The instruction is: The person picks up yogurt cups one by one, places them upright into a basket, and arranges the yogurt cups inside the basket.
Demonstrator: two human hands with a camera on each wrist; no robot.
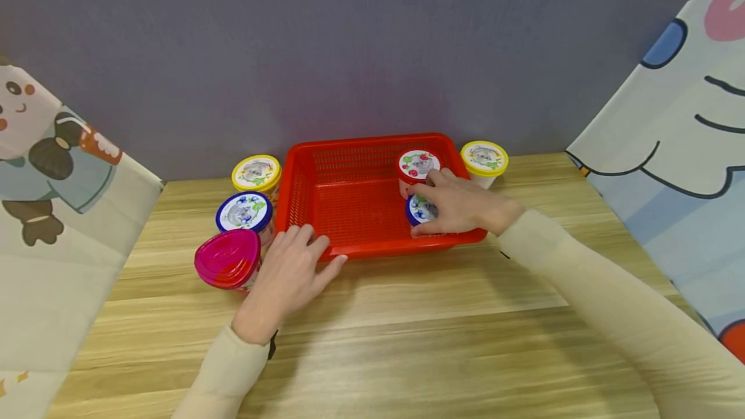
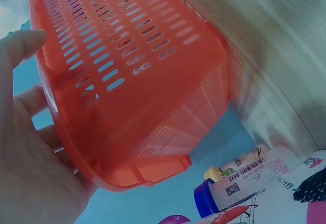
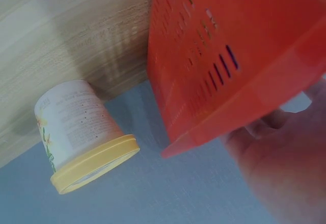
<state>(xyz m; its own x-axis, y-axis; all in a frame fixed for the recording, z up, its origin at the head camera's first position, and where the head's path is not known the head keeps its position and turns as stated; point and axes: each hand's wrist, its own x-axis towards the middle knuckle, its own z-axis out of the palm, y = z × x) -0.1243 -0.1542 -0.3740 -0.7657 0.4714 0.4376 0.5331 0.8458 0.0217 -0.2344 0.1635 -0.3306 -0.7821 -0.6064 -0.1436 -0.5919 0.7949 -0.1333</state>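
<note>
A red plastic basket (image 1: 372, 251) with slotted walls stands on the wooden table. My right hand (image 1: 460, 202) reaches into its right end and grips a blue-lidded tub (image 1: 420, 207) by the lid; the hand covers part of it. Just behind stands a red-lidded tub (image 1: 418, 165) inside the basket. My left hand (image 1: 289, 271) rests on the front-left corner, its fingers over the rim and its thumb held apart. In the left wrist view those fingertips pass behind the rim. The right wrist view hides the held tub behind the basket wall.
Left of the basket stand a yellow-lidded tub (image 1: 256, 173), another blue-lidded tub (image 1: 244, 212) and a pink-lidded tub (image 1: 228, 258), near my left hand. A second yellow-lidded tub (image 1: 484, 159) stands beyond the right rim. A grey wall (image 1: 372, 50) rises behind.
</note>
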